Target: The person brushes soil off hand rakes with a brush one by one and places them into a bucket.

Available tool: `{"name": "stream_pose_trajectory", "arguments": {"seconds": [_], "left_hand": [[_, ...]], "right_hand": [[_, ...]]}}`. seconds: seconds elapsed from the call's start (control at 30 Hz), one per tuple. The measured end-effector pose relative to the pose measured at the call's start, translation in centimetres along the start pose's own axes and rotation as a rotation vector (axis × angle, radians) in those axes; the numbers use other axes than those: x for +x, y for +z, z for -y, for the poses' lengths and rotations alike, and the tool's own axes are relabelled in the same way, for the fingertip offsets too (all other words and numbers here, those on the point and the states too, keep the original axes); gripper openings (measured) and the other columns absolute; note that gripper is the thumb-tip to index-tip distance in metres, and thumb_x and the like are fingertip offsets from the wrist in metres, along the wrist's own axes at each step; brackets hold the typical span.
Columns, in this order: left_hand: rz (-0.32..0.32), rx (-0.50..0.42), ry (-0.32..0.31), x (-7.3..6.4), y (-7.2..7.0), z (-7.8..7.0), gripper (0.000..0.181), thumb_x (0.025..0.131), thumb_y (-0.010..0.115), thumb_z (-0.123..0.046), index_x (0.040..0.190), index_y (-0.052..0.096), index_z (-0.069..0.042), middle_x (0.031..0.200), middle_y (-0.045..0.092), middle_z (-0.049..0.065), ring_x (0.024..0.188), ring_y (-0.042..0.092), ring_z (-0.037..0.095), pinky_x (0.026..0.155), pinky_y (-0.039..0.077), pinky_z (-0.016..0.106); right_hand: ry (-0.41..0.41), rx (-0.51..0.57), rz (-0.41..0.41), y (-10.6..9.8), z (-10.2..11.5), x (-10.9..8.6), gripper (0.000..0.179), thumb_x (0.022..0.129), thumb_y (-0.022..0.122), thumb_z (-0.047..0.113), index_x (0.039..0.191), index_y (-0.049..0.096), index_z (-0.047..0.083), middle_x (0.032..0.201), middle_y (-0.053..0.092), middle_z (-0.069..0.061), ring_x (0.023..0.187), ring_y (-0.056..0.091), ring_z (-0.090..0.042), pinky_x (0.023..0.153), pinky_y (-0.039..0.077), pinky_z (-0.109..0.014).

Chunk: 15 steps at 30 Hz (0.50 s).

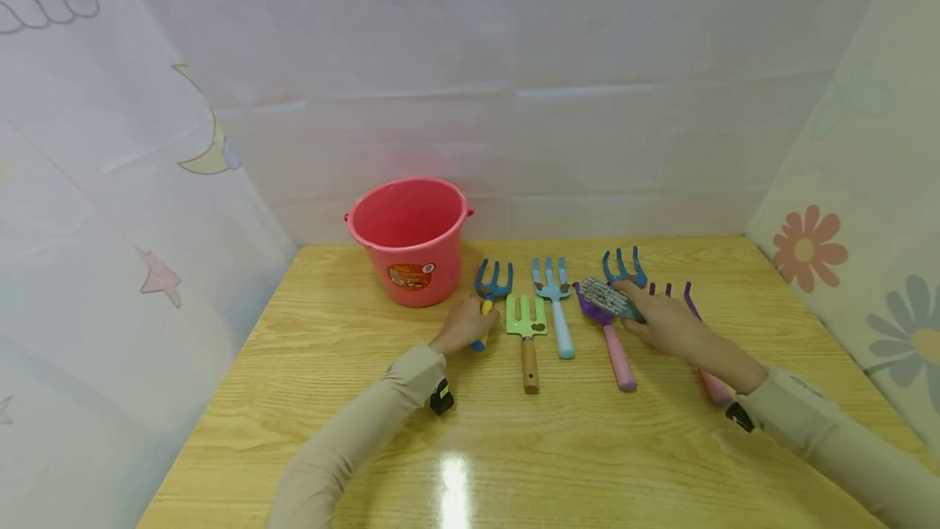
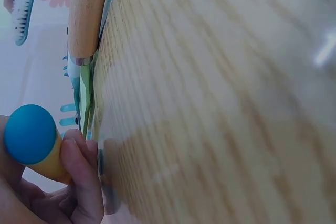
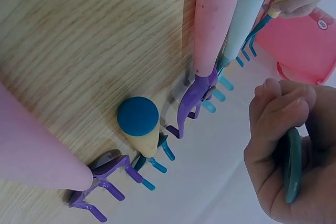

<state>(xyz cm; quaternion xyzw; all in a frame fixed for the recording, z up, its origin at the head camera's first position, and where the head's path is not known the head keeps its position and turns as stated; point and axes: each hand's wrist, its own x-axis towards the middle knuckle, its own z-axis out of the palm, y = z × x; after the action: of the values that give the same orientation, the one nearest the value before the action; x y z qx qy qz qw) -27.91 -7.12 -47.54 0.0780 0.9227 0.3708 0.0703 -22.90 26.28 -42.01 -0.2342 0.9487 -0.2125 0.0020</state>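
Observation:
My left hand (image 1: 464,325) grips the yellow handle of a blue hand rake (image 1: 494,288); the handle's blue end (image 2: 30,134) sticks out of the fingers in the left wrist view. My right hand (image 1: 664,321) holds a scrub brush (image 1: 605,299) with pale bristles and a grey-green back, raised over a purple hand rake with a pink handle (image 1: 619,357). In the right wrist view the fingers curl round the brush's edge (image 3: 293,166). Between the hands lie a green hand fork (image 1: 525,321) with a wooden handle and a light blue fork (image 1: 560,325).
A pink bucket (image 1: 441,272) stands at the back left, behind my left hand. Another blue rake (image 1: 624,268) lies behind my right hand, its yellow handle (image 3: 149,142) blue-ended. A second purple rake with a pink handle (image 1: 716,388) lies partly under the right forearm. Printed sheets wall the table.

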Motion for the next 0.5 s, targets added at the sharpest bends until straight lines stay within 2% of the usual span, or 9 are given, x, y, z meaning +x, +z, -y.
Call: {"name": "stream_pose_trajectory", "arguments": {"seconds": [0.1,0.33,0.5], "left_hand": [[0.009,-0.017,0.001,-0.21,-0.03,-0.08,0.019,0.097,0.057,-0.025,0.094,0.054,-0.007,0.075,0.056,0.006,0.053,0.053,0.014,0.049,0.044,0.025],[0.011,-0.055,0.015,-0.51,-0.20,-0.10,0.021,0.098,0.056,-0.026,0.090,0.055,-0.007,0.071,0.055,0.006,0.050,0.052,0.013,0.046,0.043,0.025],[0.005,-0.090,0.034,-0.59,-0.41,-0.13,0.021,0.098,0.057,-0.025,0.104,0.054,-0.004,0.064,0.056,0.005,0.045,0.051,0.013,0.042,0.043,0.024]], "right_hand": [[0.023,0.016,0.017,0.09,0.18,0.12,0.055,0.093,0.065,0.004,0.139,0.037,-0.003,0.050,0.038,0.005,0.039,0.033,-0.006,0.039,0.029,-0.019],[0.038,-0.042,0.010,0.12,0.62,0.16,0.049,0.094,0.064,0.008,0.131,0.041,-0.015,0.052,0.040,0.004,0.040,0.036,-0.007,0.039,0.029,-0.020],[0.034,-0.060,-0.002,0.11,0.90,0.15,0.047,0.096,0.060,0.010,0.127,0.043,-0.019,0.052,0.041,0.004,0.039,0.037,-0.007,0.038,0.028,-0.020]]}}
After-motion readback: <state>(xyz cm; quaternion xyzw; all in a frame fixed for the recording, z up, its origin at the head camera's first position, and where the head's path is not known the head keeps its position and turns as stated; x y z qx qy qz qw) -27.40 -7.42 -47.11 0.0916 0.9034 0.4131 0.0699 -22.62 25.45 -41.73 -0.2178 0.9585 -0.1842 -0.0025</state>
